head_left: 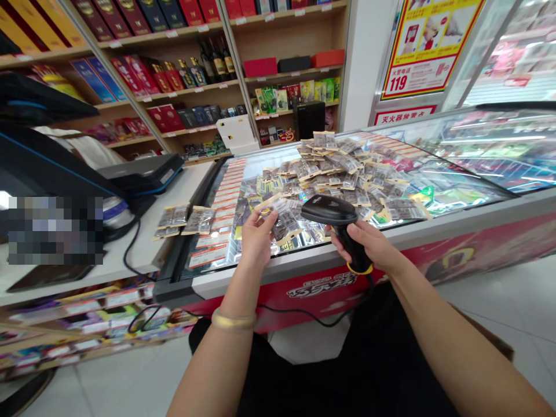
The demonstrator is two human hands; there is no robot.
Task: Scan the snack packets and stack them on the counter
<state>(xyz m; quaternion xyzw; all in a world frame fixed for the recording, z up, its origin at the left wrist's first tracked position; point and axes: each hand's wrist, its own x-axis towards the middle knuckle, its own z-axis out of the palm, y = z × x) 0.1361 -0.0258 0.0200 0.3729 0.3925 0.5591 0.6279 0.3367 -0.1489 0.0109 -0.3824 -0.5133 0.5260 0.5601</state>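
I had the right hand [367,243] wrapped around the handle of the black barcode scanner [330,208], whose nose faced left. Just left of the scanner, the left hand [259,230] pinched one clear packet [285,221] between thumb and fingers, over the near side of the glass-topped freezer [304,258]; whether it touched the glass I could not tell. Beyond the scanner, a loose heap of similar packets [332,165] covered part of the freezer's top, spreading to the scanner's right. Well to the scanner's left, I saw a few more packets [200,221] on the white desk [150,226]. The black cable [295,313] sagged below the scanner, and stocked shelves [299,46] stood far behind it.
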